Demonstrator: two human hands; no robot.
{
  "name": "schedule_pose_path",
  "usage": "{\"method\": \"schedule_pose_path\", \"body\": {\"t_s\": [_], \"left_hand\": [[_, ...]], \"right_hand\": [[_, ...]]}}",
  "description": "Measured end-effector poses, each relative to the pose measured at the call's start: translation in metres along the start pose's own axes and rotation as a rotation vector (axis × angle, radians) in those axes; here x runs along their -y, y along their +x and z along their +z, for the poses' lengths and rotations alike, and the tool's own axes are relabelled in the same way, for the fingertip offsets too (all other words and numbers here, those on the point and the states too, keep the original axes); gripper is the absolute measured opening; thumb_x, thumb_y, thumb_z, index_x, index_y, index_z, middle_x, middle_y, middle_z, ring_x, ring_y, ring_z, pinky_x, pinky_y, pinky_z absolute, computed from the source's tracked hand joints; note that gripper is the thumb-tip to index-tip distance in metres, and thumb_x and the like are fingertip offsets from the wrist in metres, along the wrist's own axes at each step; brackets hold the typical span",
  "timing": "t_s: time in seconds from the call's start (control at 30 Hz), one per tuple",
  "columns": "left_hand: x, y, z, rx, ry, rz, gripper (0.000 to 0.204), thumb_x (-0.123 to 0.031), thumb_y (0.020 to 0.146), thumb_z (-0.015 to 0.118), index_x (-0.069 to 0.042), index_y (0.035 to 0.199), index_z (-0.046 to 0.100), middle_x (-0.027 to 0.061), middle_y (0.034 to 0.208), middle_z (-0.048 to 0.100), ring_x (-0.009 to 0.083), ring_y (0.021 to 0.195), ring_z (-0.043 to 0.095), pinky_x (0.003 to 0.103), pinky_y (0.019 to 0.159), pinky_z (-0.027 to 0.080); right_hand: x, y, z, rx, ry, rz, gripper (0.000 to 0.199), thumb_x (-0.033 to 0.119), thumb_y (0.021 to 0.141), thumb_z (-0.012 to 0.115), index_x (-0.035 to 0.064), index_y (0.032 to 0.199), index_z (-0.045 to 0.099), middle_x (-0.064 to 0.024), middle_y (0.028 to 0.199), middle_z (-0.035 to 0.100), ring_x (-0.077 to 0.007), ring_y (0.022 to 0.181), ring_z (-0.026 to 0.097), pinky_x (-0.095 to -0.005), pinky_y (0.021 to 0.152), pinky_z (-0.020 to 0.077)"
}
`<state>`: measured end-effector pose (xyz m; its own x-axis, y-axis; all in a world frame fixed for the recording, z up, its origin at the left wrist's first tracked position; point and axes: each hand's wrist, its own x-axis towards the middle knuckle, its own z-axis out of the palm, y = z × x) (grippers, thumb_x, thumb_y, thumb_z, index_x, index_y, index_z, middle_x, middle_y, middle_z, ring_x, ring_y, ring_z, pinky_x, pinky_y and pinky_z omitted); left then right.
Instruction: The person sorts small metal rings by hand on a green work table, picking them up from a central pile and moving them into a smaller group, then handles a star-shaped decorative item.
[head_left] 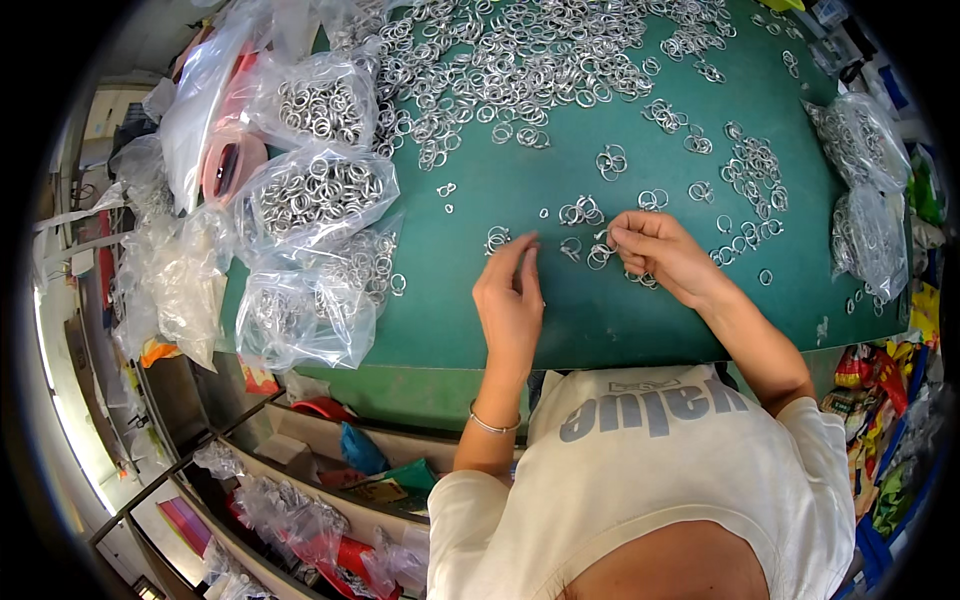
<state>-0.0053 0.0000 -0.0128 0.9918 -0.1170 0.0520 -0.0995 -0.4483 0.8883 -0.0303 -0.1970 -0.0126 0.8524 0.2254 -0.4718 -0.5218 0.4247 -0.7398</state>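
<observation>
My right hand (662,258) is closed in a pinch on a silver metal ring (604,236) just above the green tabletop. Other rings (600,257) lie under and beside its fingertips. To the left, my left hand (511,296) is raised over the table, fingers stretched out and thumb a little apart; I see nothing in it, though its fingertips are slightly smeared. Close to those fingertips sits a small cluster of rings (496,238). Between and beyond both hands lie a linked-looking ring group (581,211) and a tiny metal piece (544,213).
A wide heap of silver rings (520,60) covers the far side of the green table (440,330). Clear bags of rings (325,195) line its left edge; more bags (868,235) stand at the right. Small ring groups (752,170) lie right of centre. Below left is a cluttered shelf (285,450).
</observation>
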Motion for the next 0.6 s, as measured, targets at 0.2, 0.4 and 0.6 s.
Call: {"method": "schedule_pose_path", "body": {"t_s": [0.2,0.4,0.6], "left_hand": [[-0.015,-0.009,-0.002,0.462,-0.881,-0.623,0.022,-0.017,0.091,0.049,0.002,0.095,0.060,0.0058,0.071,0.059,0.0014,0.045,0.033,0.017,0.038,0.024],[0.003,-0.013,-0.004,0.413,-0.832,-0.628,0.027,-0.021,0.093,0.046,0.004,0.091,0.058,0.0057,0.064,0.054,0.0022,0.041,0.027,0.017,0.036,0.020],[0.001,-0.014,-0.001,0.343,-1.018,-0.722,0.028,-0.019,0.093,0.043,0.005,0.089,0.057,0.0138,0.078,0.059,0.0112,0.056,0.049,0.021,0.049,0.040]], "right_hand": [[-0.004,-0.007,0.012,0.002,-0.315,-0.094,0.015,0.017,0.087,0.055,0.0024,0.090,0.055,0.0023,0.071,0.049,-0.0067,0.059,0.039,-0.0215,0.054,0.0328],[0.010,-0.006,0.015,-0.183,-1.120,-0.515,0.029,0.015,0.073,0.067,0.0045,0.096,0.053,-0.0071,0.072,0.046,-0.0228,0.067,0.046,-0.0332,0.062,0.0381],[-0.015,0.002,0.005,-0.162,-1.532,-0.758,0.018,0.011,0.073,0.064,0.0028,0.083,0.052,-0.0077,0.076,0.046,-0.0259,0.075,0.047,-0.0360,0.068,0.0380]]}}
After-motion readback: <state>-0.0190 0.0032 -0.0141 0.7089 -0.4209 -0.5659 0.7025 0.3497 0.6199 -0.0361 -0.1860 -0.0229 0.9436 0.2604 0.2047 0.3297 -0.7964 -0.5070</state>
